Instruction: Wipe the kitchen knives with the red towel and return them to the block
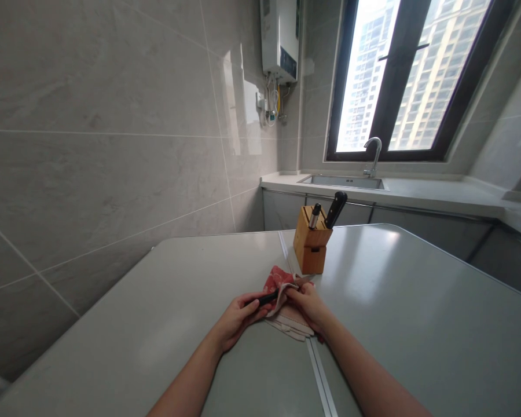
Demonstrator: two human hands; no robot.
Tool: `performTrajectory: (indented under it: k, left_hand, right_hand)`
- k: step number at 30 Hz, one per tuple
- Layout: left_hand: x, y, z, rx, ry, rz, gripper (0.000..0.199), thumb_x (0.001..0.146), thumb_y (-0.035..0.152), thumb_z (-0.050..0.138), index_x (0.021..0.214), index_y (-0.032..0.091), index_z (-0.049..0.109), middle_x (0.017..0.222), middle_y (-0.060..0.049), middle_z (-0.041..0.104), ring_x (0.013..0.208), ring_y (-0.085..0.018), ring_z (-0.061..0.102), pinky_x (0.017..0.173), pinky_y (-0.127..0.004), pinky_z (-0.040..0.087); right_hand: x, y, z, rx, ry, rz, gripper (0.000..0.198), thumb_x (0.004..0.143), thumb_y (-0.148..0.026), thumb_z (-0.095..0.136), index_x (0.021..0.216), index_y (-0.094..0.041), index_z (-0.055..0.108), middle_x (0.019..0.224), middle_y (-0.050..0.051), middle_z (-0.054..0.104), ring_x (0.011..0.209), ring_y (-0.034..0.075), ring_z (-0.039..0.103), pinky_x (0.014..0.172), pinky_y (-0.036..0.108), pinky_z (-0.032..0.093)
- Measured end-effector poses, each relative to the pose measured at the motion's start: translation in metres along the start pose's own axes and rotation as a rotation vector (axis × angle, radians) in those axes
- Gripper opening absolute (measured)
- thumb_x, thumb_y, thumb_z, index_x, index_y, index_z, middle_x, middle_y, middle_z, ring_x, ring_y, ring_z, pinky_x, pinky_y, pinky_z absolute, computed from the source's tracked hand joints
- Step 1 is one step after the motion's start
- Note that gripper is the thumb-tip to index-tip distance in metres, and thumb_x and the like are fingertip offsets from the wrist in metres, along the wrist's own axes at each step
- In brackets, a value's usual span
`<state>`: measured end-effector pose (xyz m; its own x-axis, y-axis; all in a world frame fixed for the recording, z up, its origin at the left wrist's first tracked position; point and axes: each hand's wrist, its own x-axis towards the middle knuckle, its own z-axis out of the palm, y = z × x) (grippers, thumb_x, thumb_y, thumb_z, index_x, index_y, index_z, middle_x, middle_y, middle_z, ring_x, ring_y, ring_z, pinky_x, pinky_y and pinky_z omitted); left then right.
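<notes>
Knife [267,299], cloth [290,325] well within side edges of table [165,315]

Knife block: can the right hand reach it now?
Probably yes: the knife block stands just beyond the right hand, though that hand is busy with the cloth and the blade lies between.

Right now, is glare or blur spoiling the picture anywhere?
In the head view, the window is partly washed out, with bright glare on the table's far right and reflections on the tiled wall; in the same head view, the edges look stretched, while the hands, knife and cloth read clearly enough, though fine detail is lost.
</notes>
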<state>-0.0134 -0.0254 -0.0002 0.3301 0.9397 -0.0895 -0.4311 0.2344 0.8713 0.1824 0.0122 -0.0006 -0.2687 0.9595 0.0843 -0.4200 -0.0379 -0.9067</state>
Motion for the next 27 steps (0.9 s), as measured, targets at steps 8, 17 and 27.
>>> performTrajectory:
  k: [8, 17, 27]
  left_hand:
    - [0.002, -0.001, -0.005, -0.074, -0.002, 0.011, 0.032, 0.080, 0.019, 0.062, 0.109, 0.007, 0.061, 0.112, -0.018, 0.062, 0.100, -0.022, 0.060, 0.095, -0.031, 0.042]
    - [0.003, -0.001, -0.007, -0.160, 0.035, 0.051, 0.025, 0.083, 0.020, 0.057, 0.104, 0.007, 0.063, 0.107, -0.017, 0.065, 0.094, -0.018, 0.063, 0.090, -0.028, 0.045]
    - [0.005, -0.001, -0.010, -0.325, 0.096, 0.102, 0.020, 0.084, 0.017, 0.054, 0.094, 0.005, 0.065, 0.093, -0.017, 0.068, 0.081, -0.018, 0.065, 0.080, -0.027, 0.050]
  right_hand:
    - [0.005, 0.007, -0.006, 0.048, -0.030, 0.008, 0.019, 0.067, -0.030, 0.069, 0.078, -0.015, 0.064, 0.074, 0.003, 0.066, 0.071, 0.018, 0.060, 0.071, 0.031, 0.044]
    - [0.010, 0.014, -0.011, 0.127, 0.023, 0.000, 0.017, 0.067, -0.024, 0.070, 0.080, -0.015, 0.064, 0.075, 0.003, 0.066, 0.068, 0.015, 0.057, 0.069, 0.029, 0.043]
    - [0.008, 0.003, -0.008, 0.230, 0.078, 0.017, 0.011, 0.065, -0.020, 0.072, 0.070, -0.016, 0.063, 0.062, -0.002, 0.059, 0.056, 0.009, 0.048, 0.059, 0.024, 0.038]
